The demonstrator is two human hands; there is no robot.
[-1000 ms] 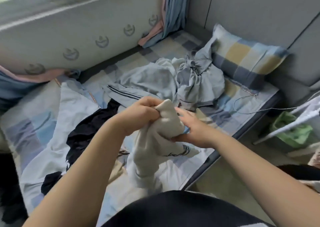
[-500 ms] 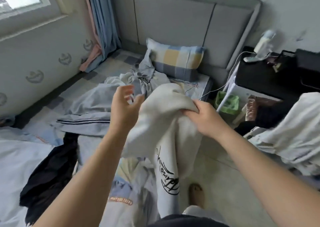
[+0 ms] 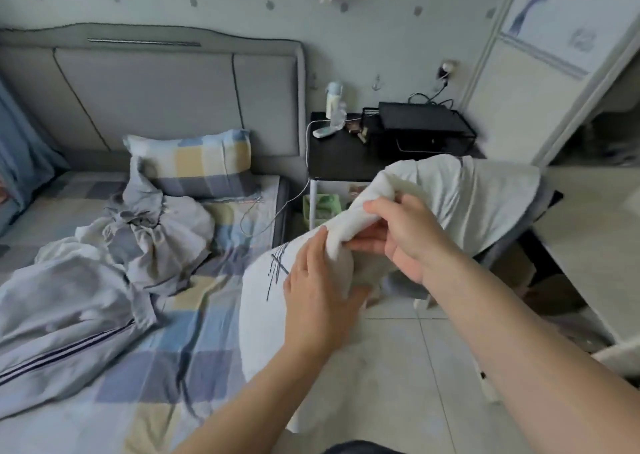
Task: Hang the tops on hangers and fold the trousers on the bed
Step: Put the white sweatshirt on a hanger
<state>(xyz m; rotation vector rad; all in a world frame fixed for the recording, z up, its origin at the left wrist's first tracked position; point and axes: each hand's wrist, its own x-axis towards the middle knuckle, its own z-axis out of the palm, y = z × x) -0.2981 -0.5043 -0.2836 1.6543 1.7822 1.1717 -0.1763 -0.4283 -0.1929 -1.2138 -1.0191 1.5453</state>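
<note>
I hold a white garment with black script print (image 3: 263,318) up in front of me, beside the bed's right edge. My right hand (image 3: 398,235) grips its bunched upper end, fingers curled round the cloth. My left hand (image 3: 318,287) lies against the fabric just below, fingers straight and partly tucked under a fold. The rest of the garment hangs down over the bed edge and floor. On the checked bed sheet (image 3: 194,377) lie a grey garment with dark stripes (image 3: 69,332) and a crumpled grey pile (image 3: 156,235).
A checked pillow (image 3: 201,162) leans on the grey headboard (image 3: 156,90). A black bedside table (image 3: 346,155) carries a black box and a bottle. White cloth (image 3: 485,197) is draped over furniture to the right. Tiled floor (image 3: 398,384) lies below; a wardrobe door (image 3: 540,72) stands at right.
My view has swung right, from the bed toward the bedside table and wardrobe. The white garment has come along, and my right hand now grips its bunched end higher up.
</note>
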